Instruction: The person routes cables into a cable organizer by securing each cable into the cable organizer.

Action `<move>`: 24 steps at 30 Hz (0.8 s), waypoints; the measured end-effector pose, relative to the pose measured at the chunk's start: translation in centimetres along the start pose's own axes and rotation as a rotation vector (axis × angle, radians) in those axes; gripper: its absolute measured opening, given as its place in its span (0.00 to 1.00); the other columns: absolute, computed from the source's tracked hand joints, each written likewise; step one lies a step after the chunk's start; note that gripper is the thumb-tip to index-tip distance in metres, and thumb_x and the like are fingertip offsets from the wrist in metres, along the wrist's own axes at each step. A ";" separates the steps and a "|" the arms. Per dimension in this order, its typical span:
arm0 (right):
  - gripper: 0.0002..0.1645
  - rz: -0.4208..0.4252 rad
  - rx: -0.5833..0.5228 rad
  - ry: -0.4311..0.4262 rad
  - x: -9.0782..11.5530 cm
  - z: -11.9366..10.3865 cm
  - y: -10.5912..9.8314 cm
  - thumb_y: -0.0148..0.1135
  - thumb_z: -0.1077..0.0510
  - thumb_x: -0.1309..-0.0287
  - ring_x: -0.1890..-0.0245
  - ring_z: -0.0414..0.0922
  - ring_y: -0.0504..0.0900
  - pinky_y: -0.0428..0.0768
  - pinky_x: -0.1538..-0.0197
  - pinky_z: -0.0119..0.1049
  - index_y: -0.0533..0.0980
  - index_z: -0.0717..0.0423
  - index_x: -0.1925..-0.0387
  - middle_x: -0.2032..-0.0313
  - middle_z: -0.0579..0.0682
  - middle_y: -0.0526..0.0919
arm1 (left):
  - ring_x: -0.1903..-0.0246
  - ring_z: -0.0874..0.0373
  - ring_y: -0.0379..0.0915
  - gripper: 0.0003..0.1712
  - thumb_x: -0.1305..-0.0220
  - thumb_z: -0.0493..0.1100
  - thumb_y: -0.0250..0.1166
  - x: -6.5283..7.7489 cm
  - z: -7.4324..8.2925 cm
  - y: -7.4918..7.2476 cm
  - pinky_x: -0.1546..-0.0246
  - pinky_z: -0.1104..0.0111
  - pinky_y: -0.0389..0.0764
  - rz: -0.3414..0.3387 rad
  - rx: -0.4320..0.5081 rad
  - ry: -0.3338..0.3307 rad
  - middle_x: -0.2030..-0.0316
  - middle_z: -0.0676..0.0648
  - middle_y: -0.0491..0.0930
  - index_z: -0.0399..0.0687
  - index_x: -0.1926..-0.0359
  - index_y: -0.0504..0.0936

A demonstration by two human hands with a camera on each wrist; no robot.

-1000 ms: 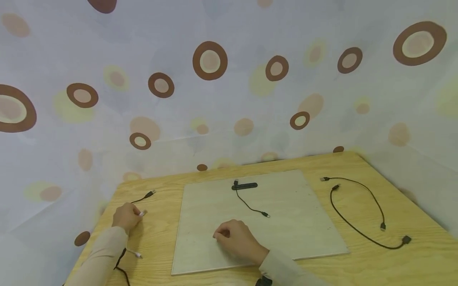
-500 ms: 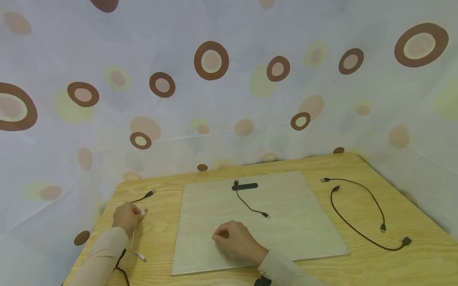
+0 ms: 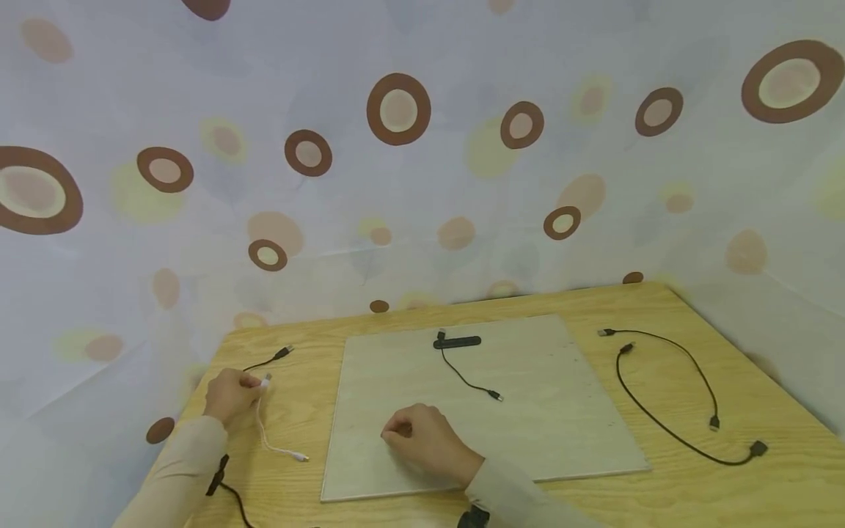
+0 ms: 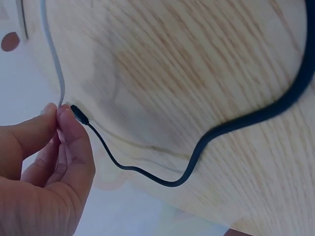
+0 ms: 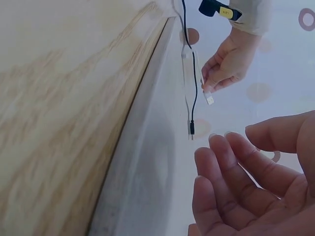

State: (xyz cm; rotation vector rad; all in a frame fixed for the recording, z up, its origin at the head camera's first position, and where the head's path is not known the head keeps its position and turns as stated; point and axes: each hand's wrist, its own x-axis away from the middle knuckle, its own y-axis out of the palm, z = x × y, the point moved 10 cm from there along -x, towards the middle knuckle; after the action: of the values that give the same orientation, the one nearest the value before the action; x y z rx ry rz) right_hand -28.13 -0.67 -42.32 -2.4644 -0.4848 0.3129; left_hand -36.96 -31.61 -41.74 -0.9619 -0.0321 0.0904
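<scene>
In the head view my left hand (image 3: 229,396) is over the left side of the table, thumb and fingertips pinching a white USB cable (image 3: 263,434) just below its plug (image 3: 266,380). The cable's other end trails toward the front. In the left wrist view, the white cable (image 4: 55,56) leads up from the pinching fingertips, and a black cable (image 4: 147,173) lies behind. The right hand (image 3: 429,444) is over the pale board (image 3: 370,469); its fingers are loosely bent with nothing between them, as the right wrist view shows.
A short black USB cable (image 3: 462,377) and a black bar (image 3: 462,342) lie on the board. Two black cables with plugs (image 3: 758,448) curve across the right side of the wooden table (image 3: 726,499). Another black cable (image 3: 217,475) lies near the left sleeve. Patterned cloth stands behind.
The white cable's plug has turned upright in my left hand, and its free end has swung right, out from beside the sleeve. The right hand has barely moved.
</scene>
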 end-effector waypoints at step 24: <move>0.07 -0.116 -0.176 -0.057 -1.4 -3.0 4.0 0.64 0.59 0.41 0.69 0.31 0.77 0.76 0.61 0.25 0.83 0.59 0.63 0.67 0.40 0.84 | 0.65 0.61 0.81 0.21 0.34 0.37 0.62 0.8 2.2 -2.3 0.60 0.67 0.82 -0.099 0.330 0.026 0.55 0.31 0.80 0.22 0.48 0.75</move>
State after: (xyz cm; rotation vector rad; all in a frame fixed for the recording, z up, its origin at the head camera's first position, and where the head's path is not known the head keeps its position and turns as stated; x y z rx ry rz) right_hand -27.36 -5.78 -42.21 -2.5892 -0.7035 0.3055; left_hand -36.14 -31.09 -38.59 -0.6303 -0.0398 -0.0085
